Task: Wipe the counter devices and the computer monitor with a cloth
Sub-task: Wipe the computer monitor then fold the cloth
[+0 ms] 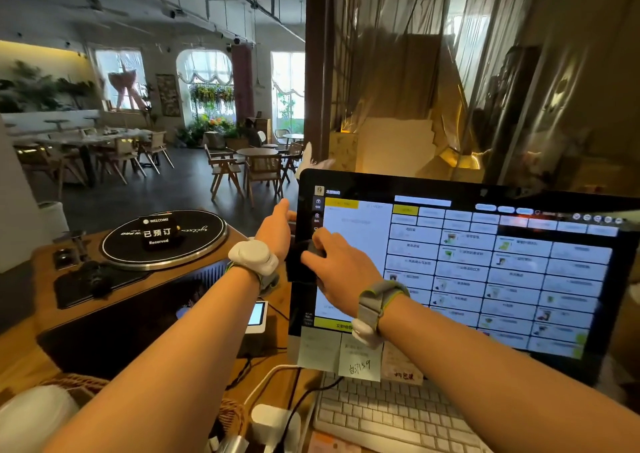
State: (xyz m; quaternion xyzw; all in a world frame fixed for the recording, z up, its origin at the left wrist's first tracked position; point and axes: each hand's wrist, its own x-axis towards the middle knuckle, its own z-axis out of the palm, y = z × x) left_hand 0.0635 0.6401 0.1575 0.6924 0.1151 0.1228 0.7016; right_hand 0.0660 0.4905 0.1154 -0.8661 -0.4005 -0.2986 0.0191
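Observation:
The computer monitor (pixel 485 272) stands lit at the right, showing a grid of menu tiles. My right hand (pixel 341 265) presses a dark cloth (pixel 299 262) against the screen's left bezel, fingers curled over it. My left hand (pixel 275 231) reaches to the monitor's left edge and grips it, fingers hidden behind the frame. Both wrists wear grey bands with white pods. A small white device with a lit screen (pixel 258 315) sits on the counter below my left forearm, partly hidden.
A wooden record player (pixel 138 279) with a black platter and a "Reserved" sign (pixel 160 232) fills the counter's left. A white keyboard (pixel 391 414) lies below the monitor, with sticky notes (pixel 358 362) on its lower frame. Cables and a white adapter (pixel 273 421) lie near the front.

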